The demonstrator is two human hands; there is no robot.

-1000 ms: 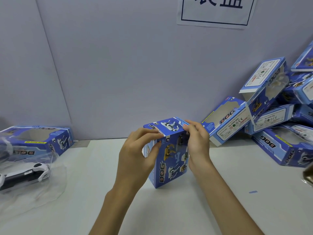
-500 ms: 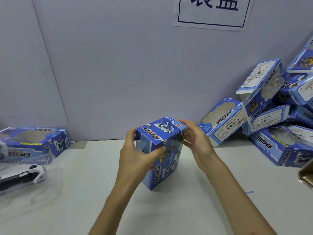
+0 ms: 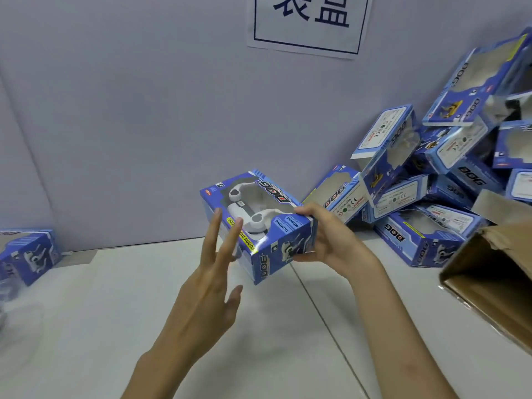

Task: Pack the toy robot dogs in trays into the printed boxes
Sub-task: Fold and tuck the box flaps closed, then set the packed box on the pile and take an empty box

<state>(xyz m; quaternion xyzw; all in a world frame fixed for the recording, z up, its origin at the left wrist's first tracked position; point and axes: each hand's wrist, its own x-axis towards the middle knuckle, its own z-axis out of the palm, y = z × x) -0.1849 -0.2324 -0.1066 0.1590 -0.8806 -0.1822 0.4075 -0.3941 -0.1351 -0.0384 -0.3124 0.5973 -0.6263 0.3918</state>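
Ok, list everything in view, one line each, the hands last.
Held box: one, blue, lifted over the table's middle.
Toy dog: one, white, behind the held box's window.
Piled boxes: heap, count unclear, blue, right, against the wall.
Lone box: one, blue, far left.
Carton: one, brown, right edge.
Sign: one, white, on the wall.
Table: one, white.
Left hand: open, straight fingers by the held box.
Right hand: grip on the held box's right end.

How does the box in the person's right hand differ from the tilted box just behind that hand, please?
The held box shows a white toy dog through its window; the tilted box shows no toy. The held box is gripped above the table by the right hand; the tilted box rests against the pile. Both are blue DOG cartons.
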